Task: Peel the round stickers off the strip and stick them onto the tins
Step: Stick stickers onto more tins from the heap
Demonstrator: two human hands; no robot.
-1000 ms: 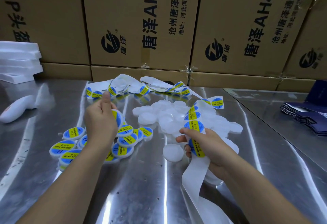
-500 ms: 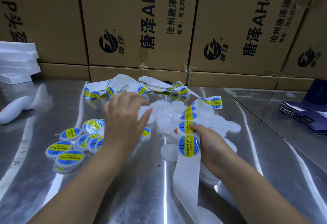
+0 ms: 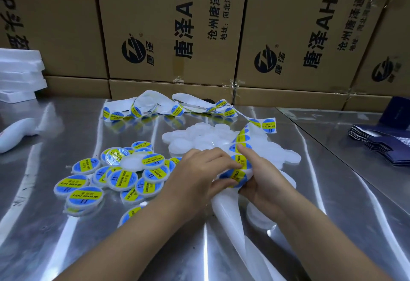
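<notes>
Fingers (image 3: 219, 159) of your L hand (image 3: 195, 176), off the tins (image 3: 199, 138) now, pinch sticker (image 3: 235, 176) on strip (image 3: 224, 209); R hand (image 3: 266, 178) still grips strip.

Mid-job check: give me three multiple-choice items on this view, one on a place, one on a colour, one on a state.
1. Where is the pile of labelled tins?
A. left of the left hand
B. far to the right
C. between the two hands

2. What colours are the stickers?
A. red and white
B. blue and yellow
C. green and black

3. What is the right hand doing?
A. lying flat and open
B. hanging empty in the air
C. gripping the sticker strip

Key: 1 A, the pile lies left of that hand; 2 B, each is a blue disc with a yellow band; 3 C, its fingers curl round the strip.
</notes>
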